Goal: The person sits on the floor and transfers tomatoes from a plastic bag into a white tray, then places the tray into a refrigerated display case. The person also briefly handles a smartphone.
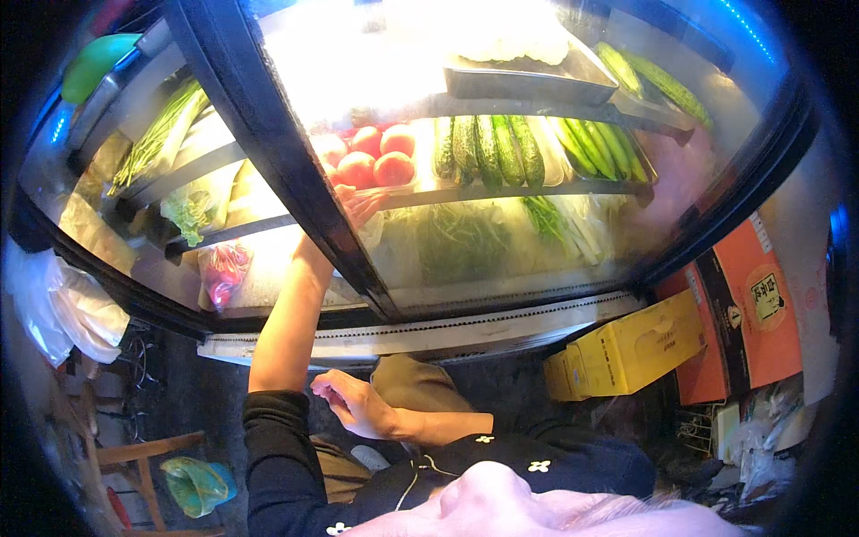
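Note:
My left arm reaches in behind the black door frame of a lit glass-fronted display fridge [465, 331]. Seen through the glass, my left hand [361, 208] is at the shelf edge just below several red tomatoes [360, 168]; its fingers look stretched out, with nothing visible in them. Whether it touches a tomato I cannot tell. In front of the fridge, near my knee, my right hand [356, 404] hangs loosely cupped, with a gap between thumb and fingers and nothing seen inside. Cucumbers [488, 152] and long green peppers [601, 150] lie to the right of the tomatoes.
A metal tray [537, 80] sits on the upper shelf. Leafy greens [559, 224] lie lower down. Right of the fridge stand a yellow box [635, 345] and a red carton [747, 313]. White plastic bags [76, 304] hang at left; a wooden stool [148, 474] is below.

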{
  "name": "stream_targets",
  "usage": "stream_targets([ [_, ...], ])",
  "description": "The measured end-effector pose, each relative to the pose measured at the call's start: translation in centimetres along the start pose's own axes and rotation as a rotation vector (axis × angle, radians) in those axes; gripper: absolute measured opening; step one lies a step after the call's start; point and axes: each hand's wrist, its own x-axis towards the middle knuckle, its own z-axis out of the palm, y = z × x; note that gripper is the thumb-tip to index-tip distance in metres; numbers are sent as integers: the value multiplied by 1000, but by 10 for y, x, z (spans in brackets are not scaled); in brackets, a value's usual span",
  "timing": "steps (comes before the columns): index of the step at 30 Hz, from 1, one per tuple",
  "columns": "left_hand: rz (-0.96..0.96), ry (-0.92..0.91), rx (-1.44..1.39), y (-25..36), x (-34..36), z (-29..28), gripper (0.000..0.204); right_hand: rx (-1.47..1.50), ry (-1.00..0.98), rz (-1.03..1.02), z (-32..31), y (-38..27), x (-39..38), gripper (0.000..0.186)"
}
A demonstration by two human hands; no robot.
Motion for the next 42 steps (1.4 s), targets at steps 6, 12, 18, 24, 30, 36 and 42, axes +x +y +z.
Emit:
stream_targets([
  [6, -38, 148, -59, 6, 6, -19, 52, 32, -22, 78, 5, 4, 0, 37],
  [12, 8, 275, 20, 15, 4, -42, 49, 40, -65, 73, 2, 4, -1, 36],
  [18, 23, 415, 128, 16, 2, -64, 47, 55, -82, 77, 6, 7, -3, 35],
  [24, -19, 578, 441, 9, 9, -43, 41, 55, -75, 90, -1, 4, 2, 34],
  [30, -231, 683, 630, 12, -2, -46, 57, 39, -72, 56, 2, 9, -1, 36],
  [36, -273, 616, 723, 8, -12, -46, 85, 64, -91, 120, 0, 5, -1, 32],
  [42, 134, 519, 692, 37, -70, -120, 66, 93, -120, 206, -5, 1, -4, 28],
])
